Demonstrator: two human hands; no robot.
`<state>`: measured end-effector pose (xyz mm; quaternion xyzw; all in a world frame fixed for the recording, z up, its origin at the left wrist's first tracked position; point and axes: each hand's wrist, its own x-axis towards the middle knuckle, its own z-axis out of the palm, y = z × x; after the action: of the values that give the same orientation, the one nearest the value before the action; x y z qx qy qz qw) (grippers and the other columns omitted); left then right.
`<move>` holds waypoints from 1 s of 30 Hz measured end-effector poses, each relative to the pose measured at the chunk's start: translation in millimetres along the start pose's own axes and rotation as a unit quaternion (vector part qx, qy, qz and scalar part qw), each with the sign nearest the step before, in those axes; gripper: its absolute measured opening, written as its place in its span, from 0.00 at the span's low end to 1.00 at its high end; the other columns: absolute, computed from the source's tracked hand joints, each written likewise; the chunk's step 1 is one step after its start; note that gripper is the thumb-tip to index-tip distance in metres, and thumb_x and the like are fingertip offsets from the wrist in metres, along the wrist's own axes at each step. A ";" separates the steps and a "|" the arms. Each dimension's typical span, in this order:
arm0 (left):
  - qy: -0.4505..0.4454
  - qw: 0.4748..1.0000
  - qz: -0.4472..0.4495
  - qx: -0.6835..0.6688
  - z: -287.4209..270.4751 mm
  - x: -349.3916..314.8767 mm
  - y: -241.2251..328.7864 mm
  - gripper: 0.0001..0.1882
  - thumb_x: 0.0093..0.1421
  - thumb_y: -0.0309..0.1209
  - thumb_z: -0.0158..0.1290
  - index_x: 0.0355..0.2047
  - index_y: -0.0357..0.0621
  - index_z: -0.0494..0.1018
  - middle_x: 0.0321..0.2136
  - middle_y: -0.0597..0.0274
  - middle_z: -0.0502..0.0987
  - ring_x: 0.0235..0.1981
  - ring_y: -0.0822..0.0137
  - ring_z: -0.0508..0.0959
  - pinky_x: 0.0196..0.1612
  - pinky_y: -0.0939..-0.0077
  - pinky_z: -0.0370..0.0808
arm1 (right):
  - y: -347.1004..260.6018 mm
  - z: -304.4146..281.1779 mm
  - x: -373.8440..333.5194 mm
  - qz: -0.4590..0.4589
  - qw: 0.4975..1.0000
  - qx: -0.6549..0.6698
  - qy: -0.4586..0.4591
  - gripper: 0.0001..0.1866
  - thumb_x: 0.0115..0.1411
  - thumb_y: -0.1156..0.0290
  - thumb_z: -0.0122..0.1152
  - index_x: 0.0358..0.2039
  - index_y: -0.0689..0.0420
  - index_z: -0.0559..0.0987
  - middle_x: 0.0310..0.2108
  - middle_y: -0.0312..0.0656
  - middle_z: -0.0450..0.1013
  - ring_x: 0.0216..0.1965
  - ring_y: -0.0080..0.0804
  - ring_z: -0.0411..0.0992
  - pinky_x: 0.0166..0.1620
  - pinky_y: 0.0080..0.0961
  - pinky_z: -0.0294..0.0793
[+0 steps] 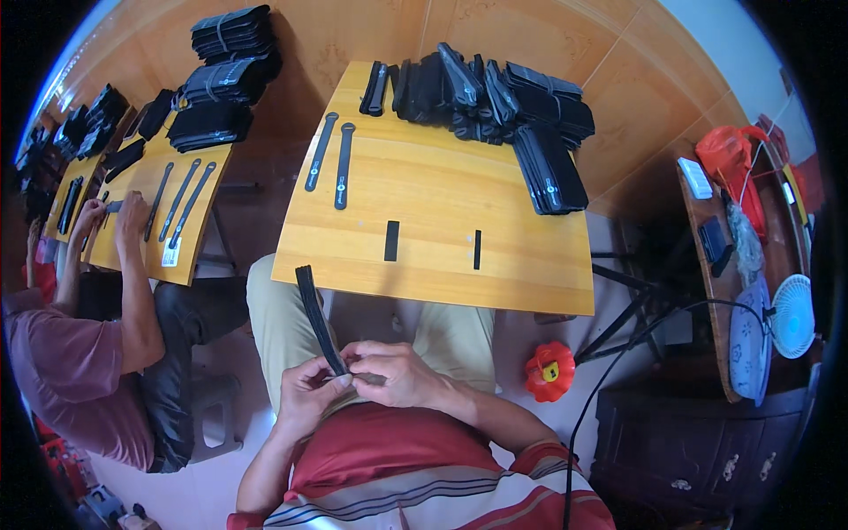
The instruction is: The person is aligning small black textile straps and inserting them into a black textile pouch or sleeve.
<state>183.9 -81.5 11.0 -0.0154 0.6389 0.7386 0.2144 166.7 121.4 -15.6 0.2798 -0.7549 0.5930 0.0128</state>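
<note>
Over my lap, my left hand is closed around the lower end of a bundle of narrow black straps, which stick up toward the table edge. At that same end the fingers of my right hand are pinched together, touching the bundle; whether they grip a single strap is hidden. Two dark straps with looped ends, one strap beside another strap, lie on the left part of the yellow wooden table. Closer to me are a short black strip and a thinner black strip.
Piles of black strap bundles fill the table's back right. At left, a co-worker handles a strap at another table with stacked bundles. A red flower-shaped container stands on the floor; a small fan is at right.
</note>
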 end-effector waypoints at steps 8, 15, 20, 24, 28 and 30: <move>-0.009 0.998 0.015 0.053 0.0 2.3 -8.1 0.10 0.64 0.20 0.59 0.46 0.35 0.79 0.36 0.66 0.82 0.37 0.78 0.78 0.42 0.82 0.77 | -2.6 -6.3 -3.2 -0.018 1.000 -0.024 -0.003 0.06 0.55 0.77 0.65 0.33 0.65 0.81 0.42 0.50 0.77 0.36 0.44 0.80 0.38 0.35 0.82; -0.005 0.996 0.011 0.084 5.8 3.9 -2.7 0.11 0.64 0.21 0.59 0.47 0.35 0.79 0.35 0.66 0.82 0.36 0.79 0.78 0.41 0.82 0.77 | 1.3 -6.1 -6.3 -0.069 0.995 -0.071 0.013 0.06 0.52 0.82 0.65 0.32 0.65 0.80 0.42 0.50 0.77 0.34 0.41 0.80 0.33 0.31 0.82; 0.007 0.998 0.026 0.057 10.6 8.7 -12.0 0.11 0.64 0.22 0.60 0.46 0.35 0.79 0.35 0.67 0.82 0.36 0.78 0.78 0.41 0.82 0.77 | 4.6 -5.3 -8.4 -0.079 0.990 -0.111 0.035 0.04 0.53 0.79 0.64 0.28 0.63 0.78 0.43 0.49 0.77 0.32 0.43 0.80 0.33 0.34 0.82; 0.006 0.997 0.022 0.072 11.6 9.0 -14.3 0.11 0.64 0.22 0.60 0.46 0.34 0.79 0.35 0.67 0.82 0.36 0.78 0.78 0.41 0.82 0.77 | 5.2 -5.6 -9.8 -0.077 0.990 -0.108 0.050 0.04 0.52 0.79 0.65 0.29 0.63 0.78 0.43 0.49 0.78 0.32 0.45 0.80 0.33 0.35 0.82; 0.025 0.997 0.028 0.062 15.2 9.9 -17.3 0.11 0.63 0.22 0.61 0.46 0.34 0.79 0.35 0.66 0.82 0.35 0.79 0.78 0.41 0.83 0.77 | 6.2 -4.7 -12.2 -0.061 0.992 -0.100 0.054 0.05 0.52 0.79 0.65 0.30 0.63 0.79 0.44 0.49 0.77 0.34 0.45 0.80 0.35 0.34 0.82; 0.027 0.997 0.034 0.057 17.5 10.0 -16.3 0.11 0.63 0.21 0.61 0.46 0.34 0.79 0.35 0.66 0.82 0.35 0.79 0.78 0.41 0.83 0.77 | 6.4 -3.6 -12.3 -0.052 0.990 -0.111 0.064 0.06 0.52 0.79 0.65 0.32 0.63 0.79 0.45 0.49 0.77 0.35 0.43 0.81 0.36 0.34 0.82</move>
<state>184.7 -60.4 -4.1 -0.0018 0.6858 0.7071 0.1725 173.1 130.6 -24.5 0.2769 -0.7978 0.5212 0.1232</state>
